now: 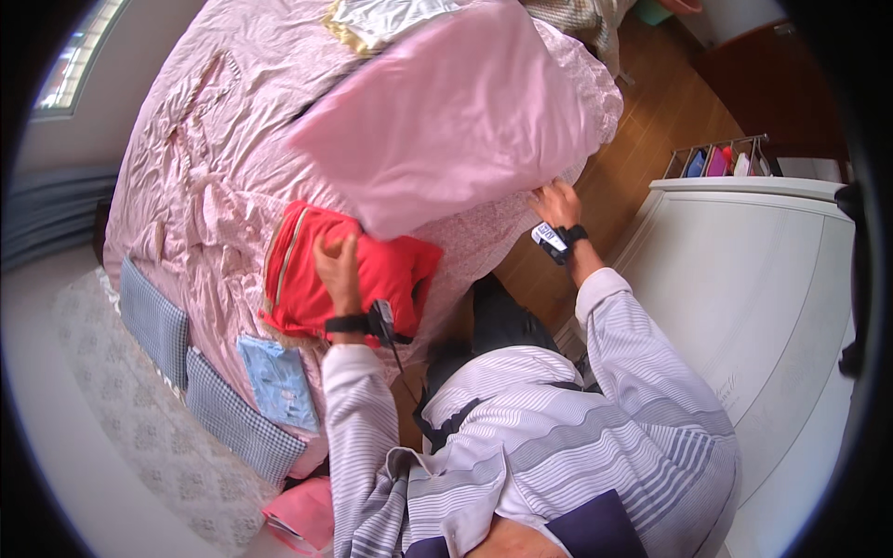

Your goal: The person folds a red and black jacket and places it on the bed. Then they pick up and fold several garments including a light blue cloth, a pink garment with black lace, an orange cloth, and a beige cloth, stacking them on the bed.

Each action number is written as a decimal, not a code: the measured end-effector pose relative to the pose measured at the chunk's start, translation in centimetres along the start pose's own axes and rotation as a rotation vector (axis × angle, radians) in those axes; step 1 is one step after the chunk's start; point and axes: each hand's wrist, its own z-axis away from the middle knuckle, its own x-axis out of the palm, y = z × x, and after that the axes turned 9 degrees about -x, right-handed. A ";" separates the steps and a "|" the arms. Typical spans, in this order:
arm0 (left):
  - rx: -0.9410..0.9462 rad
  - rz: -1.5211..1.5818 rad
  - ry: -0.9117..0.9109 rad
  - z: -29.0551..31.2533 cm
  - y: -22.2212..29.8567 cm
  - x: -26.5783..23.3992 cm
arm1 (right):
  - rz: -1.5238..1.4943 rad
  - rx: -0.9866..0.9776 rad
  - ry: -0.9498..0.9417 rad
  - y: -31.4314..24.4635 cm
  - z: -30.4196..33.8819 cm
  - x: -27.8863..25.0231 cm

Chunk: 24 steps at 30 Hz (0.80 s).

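A large smooth pink cloth (456, 121) spreads in the air over the bed, its edges slightly blurred. At its near right edge my right hand (556, 205) is closed, with the cloth's edge pinched in the fingers. My left hand (337, 270) is above a folded red garment (302, 265) with a pale zipper, close to the pink cloth's lower left corner. Its fingers are bent but apart, and nothing shows between them. Whether it touches the red garment I cannot tell. Both wrists wear black straps with small devices.
A pink patterned bedsheet (186, 121) covers the bed. Folded light blue clothing (279, 381) and checked pillows (228, 400) lie at the left. White and yellow clothes (386, 20) lie at the far side. A white cabinet (744, 279) stands on the right beside the wooden floor (642, 130).
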 end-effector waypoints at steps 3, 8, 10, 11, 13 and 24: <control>0.003 -0.113 -0.075 2.5 -4.7 1.0 | 0.243 0.186 0.051 5.3 -1.2 -8.2; -0.232 -0.178 -0.171 7.4 -7.6 -0.9 | 0.529 0.193 -0.254 7.4 1.2 -9.5; -0.288 -0.131 -0.179 8.8 -8.0 -1.7 | 0.623 0.129 -0.371 7.4 0.7 -6.7; -0.329 -0.117 -0.156 9.6 -8.2 -2.2 | 0.681 0.103 -0.446 7.4 0.3 -5.2; -0.342 -0.043 -0.099 11.3 -8.9 -3.5 | 0.692 0.084 -0.550 7.4 -0.9 -2.2; -0.434 0.290 0.565 26.8 -16.8 -13.4 | 0.871 0.165 -1.146 10.8 -2.4 12.1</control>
